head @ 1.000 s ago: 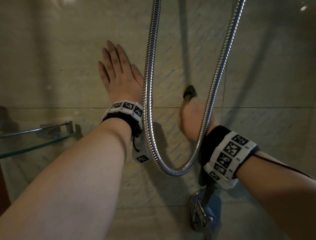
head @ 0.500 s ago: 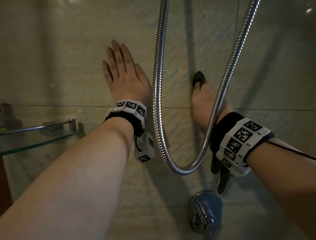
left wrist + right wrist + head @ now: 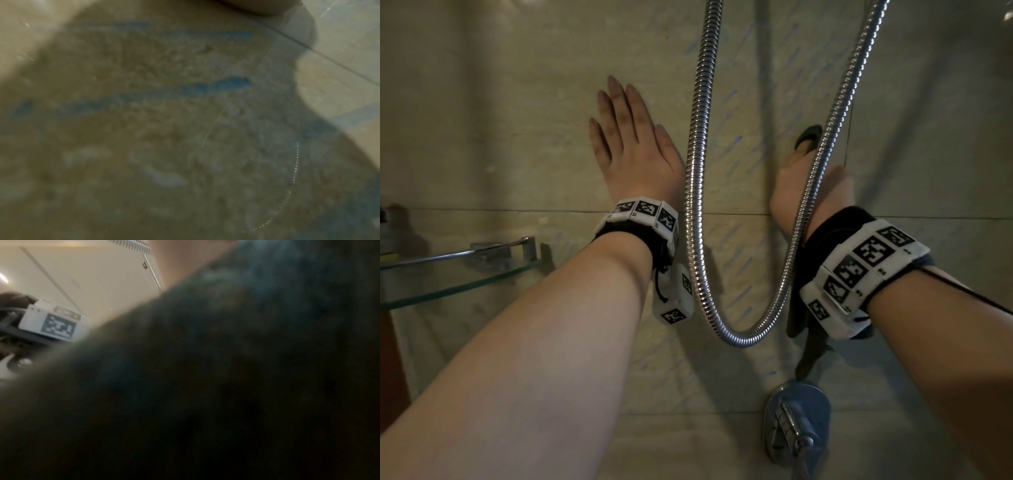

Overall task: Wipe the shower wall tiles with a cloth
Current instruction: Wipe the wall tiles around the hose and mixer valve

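My left hand (image 3: 633,147) lies flat and open on the beige wall tiles (image 3: 517,120), fingers straight and pointing up. To its right, my right hand (image 3: 808,185) grips a dark cloth (image 3: 808,135) and holds it against the wall behind the shower hose (image 3: 695,171). One end of the cloth sticks out above the fingers, and another part hangs below the wrist. In the right wrist view the cloth (image 3: 226,369) fills most of the picture. The left wrist view shows blurred tile with blue streaks (image 3: 205,87).
The chrome hose hangs in a loop between my two wrists, and its right strand crosses in front of my right hand. A glass corner shelf (image 3: 448,277) with a metal rail is at the left. A chrome mixer valve (image 3: 796,425) sits on the wall below my right wrist.
My right hand has slid the cloth up and to the right along the wall. My left hand stays flat in the same spot.
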Demonstrator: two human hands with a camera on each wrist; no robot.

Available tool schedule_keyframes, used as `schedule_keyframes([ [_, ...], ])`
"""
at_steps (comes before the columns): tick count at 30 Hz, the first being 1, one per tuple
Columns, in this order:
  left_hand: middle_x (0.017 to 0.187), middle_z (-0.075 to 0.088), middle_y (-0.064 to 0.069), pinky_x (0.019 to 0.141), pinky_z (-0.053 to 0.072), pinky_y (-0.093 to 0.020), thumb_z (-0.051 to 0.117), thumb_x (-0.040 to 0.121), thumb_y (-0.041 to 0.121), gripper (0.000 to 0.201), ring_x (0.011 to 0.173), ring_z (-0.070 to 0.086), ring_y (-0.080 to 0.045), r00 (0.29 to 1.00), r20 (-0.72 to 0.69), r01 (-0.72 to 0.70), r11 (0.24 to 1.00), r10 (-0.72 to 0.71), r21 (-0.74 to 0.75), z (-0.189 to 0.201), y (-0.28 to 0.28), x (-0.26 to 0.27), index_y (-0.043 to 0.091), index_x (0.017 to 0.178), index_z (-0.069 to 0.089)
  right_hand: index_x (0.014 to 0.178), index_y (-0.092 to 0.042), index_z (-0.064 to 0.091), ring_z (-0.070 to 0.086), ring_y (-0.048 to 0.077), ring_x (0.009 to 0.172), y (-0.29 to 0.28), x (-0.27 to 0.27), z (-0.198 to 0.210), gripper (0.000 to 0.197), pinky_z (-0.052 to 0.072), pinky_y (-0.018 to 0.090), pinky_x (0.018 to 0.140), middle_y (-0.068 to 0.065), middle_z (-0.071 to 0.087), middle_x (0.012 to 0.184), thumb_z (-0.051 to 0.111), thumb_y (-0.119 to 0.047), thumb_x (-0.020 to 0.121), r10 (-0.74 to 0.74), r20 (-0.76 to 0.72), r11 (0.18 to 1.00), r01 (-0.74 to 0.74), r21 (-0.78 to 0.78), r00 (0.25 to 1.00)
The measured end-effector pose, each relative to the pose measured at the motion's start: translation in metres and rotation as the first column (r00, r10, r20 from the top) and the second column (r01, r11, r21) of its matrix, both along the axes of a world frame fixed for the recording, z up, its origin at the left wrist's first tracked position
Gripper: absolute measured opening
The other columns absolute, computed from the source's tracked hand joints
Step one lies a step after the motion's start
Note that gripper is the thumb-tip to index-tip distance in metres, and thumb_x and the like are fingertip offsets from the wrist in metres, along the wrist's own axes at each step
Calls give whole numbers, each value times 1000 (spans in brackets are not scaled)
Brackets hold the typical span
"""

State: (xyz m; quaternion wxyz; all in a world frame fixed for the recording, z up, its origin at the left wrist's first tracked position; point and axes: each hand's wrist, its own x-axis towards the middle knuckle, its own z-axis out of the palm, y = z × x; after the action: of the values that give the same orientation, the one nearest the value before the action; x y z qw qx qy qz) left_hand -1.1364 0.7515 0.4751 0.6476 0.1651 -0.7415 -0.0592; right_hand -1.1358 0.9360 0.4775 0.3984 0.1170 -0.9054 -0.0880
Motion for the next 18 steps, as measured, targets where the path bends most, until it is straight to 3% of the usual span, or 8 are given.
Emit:
schedule_keyframes([
  [4,161,14,-11,118,-3,-39,11,96,30,62,149,10,-27,996,-78,-42,999,40,-25,-1,-3,-8,6,153,16,107,-2,61,57,31,106,-6,4,-6,28,39,31,69,18,57,117,36,-6,94,46,33,998,-45,-32,998],
  [8,159,21,-12,119,0,-38,14,100,29,57,148,17,-27,987,-149,-75,996,67,-47,-2,-5,-13,6,152,23,109,0,58,57,31,106,-14,8,-23,26,45,31,74,18,56,116,40,-10,94,78,43,997,-77,-16,996],
  [11,159,22,-11,119,1,-38,12,101,29,57,148,17,-26,984,-159,-82,996,74,-42,-2,-5,-15,7,152,24,116,0,56,53,33,109,-21,9,-37,31,43,33,76,22,53,119,36,-11,95,71,23,986,-74,151,997],
  [13,158,24,-11,119,3,-38,10,102,29,56,147,19,-26,981,-174,-97,994,88,-41,-2,-5,-15,7,151,26,117,0,56,52,37,110,-24,10,-42,33,43,39,84,22,55,119,33,-7,95,82,-34,931,-64,360,996],
  [15,157,26,-10,119,5,-37,11,102,29,56,147,21,-26,978,-187,-98,994,89,-41,-2,-6,-17,7,150,28,123,4,52,51,39,112,-23,14,-42,36,43,42,89,23,53,125,31,-5,95,58,-55,898,-28,439,997],
  [18,158,24,-12,119,5,-39,14,100,29,57,147,19,-27,981,-177,-94,994,84,-48,-2,-6,-14,6,151,26,141,13,21,51,35,117,-17,14,-35,49,46,37,87,26,42,136,29,-5,97,54,-37,986,-47,162,998],
])
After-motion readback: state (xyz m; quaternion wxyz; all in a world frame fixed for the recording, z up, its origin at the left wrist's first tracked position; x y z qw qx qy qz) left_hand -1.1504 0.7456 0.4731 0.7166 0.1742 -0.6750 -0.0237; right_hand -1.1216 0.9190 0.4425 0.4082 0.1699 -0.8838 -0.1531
